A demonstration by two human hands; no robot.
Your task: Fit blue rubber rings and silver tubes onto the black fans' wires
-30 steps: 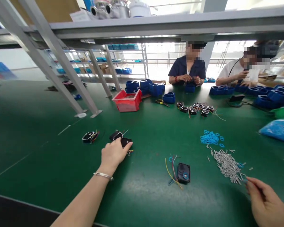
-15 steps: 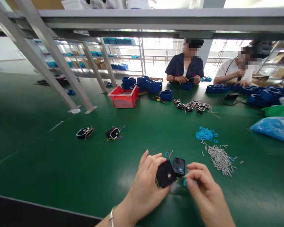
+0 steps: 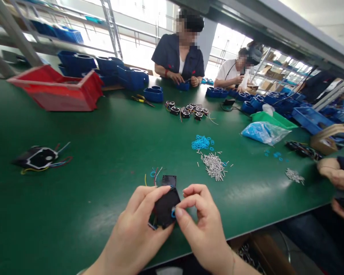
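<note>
My left hand (image 3: 134, 233) grips a small black square part (image 3: 165, 206) with coloured wires, just above the near edge of the green table (image 3: 111, 137). My right hand (image 3: 202, 225) pinches a small blue ring (image 3: 172, 212) against that part's face. A second black part (image 3: 168, 179) with loose wires lies on the table right behind them. A pile of small silver pins (image 3: 214, 166) and a heap of blue rings (image 3: 201, 143) lie further back to the right.
Another black wired part (image 3: 38, 157) lies at left. A red bin (image 3: 55, 91) and blue trays (image 3: 109, 68) stand at the back left. Two people sit across the table; another person's hands (image 3: 335, 177) work at the right edge. A blue bag (image 3: 263, 131) lies right.
The view has swung right and closer. My right hand has brought the blue ring onto the black part held in my left hand.
</note>
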